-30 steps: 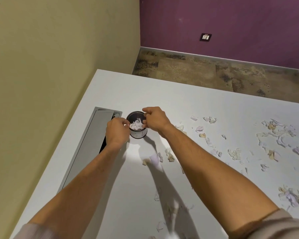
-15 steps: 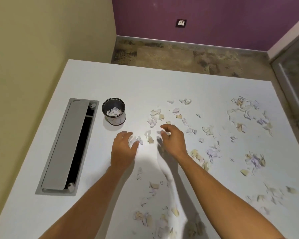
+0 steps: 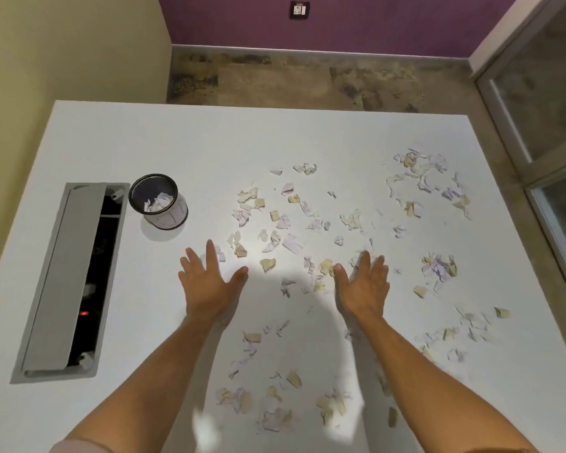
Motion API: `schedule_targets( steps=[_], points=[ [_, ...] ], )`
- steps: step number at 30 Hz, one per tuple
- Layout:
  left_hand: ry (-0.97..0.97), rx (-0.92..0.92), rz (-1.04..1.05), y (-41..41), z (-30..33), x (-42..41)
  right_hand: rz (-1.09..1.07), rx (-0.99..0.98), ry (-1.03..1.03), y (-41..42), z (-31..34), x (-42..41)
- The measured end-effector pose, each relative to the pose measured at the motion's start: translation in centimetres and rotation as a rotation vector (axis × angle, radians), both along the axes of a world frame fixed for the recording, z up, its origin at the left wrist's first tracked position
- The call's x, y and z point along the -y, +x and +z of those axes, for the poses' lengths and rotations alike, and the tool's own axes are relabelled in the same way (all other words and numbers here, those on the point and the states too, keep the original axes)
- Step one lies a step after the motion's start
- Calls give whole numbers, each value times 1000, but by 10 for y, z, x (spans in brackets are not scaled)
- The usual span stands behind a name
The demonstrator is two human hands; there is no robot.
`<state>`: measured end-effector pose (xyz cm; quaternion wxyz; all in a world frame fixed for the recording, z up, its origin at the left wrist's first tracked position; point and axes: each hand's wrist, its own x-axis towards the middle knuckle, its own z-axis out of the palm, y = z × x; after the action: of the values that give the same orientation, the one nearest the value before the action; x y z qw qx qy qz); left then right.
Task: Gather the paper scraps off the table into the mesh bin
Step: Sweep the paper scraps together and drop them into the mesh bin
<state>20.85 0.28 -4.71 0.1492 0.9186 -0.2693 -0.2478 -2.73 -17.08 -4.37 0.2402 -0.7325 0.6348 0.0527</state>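
Observation:
A small black mesh bin (image 3: 159,201) stands on the white table (image 3: 209,142) at the left, with a few white scraps inside. Several torn paper scraps (image 3: 272,223) in white, tan and lilac lie scattered over the middle and right of the table. My left hand (image 3: 209,282) lies flat and open on the table, below and to the right of the bin, its fingertips beside a scrap. My right hand (image 3: 363,286) is also flat and open, fingers spread, resting among scraps at the middle. Neither hand holds anything.
A grey cable tray (image 3: 69,279) with its lid half open is sunk into the table at the left, next to the bin. More scraps (image 3: 428,181) lie at the far right and by the near edge (image 3: 275,410). A yellow wall borders the left.
Both hands left the bin rim, came back toward me and spread apart; they now lie flat and open among the scraps. The view has shifted right.

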Motion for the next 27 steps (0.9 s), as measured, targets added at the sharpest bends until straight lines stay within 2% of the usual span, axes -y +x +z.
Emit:
schedule_targets(
  steps=[4,8,17,19,22,24,27],
  points=[
    [24,16,-100,-3,-9,12,116,2,42,3,-14,0],
    [15,87,-324,-20,-16,25,327,91,-50,14,-22,-5],
    [-43,-11,-749,-65,-20,42,753,103,-10,4,-31,-26],
    [-68,-26,-777,-69,-15,40,764,131,8,-1,-25,-27],
    [-116,0,-743,-68,-7,36,663,159,-49,-6,-14,-26],
    [-74,62,-750,-68,-3,39,614,86,-96,-5,-4,-24],
    [36,106,-789,-74,1,46,631,8,-33,5,4,-28]
  ],
)
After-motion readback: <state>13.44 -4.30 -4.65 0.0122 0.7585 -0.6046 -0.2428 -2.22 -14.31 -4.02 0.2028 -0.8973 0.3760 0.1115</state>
